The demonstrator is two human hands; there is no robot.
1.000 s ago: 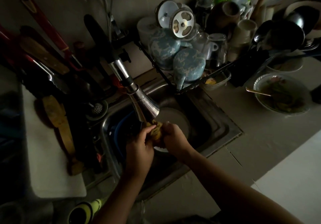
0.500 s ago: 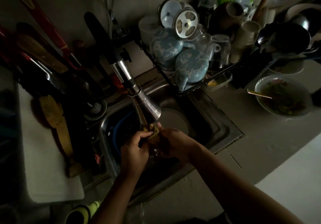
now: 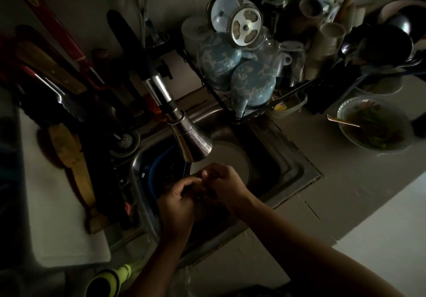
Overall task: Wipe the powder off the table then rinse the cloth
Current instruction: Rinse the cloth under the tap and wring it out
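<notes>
**Rinsing step, viewed from above.** A grey countertop (image 3: 345, 181) extends to the right. A steel sink (image 3: 297, 172) is set into it at centre, and a pale plate (image 3: 232, 158) lies in the basin. A conical faucet head (image 3: 193, 142) is aimed down from the far left; whether water runs cannot be told. Just near of it, over the basin, the left hand (image 3: 176, 207) and right hand (image 3: 224, 184) are pressed together. Their fingers are curled closed round a dark wad, largely hidden, which is taken to be the cloth (image 3: 205, 195). Wiping is judged finished. Next, the cloth is to be kneaded under the stream, then wrung out.
</notes>
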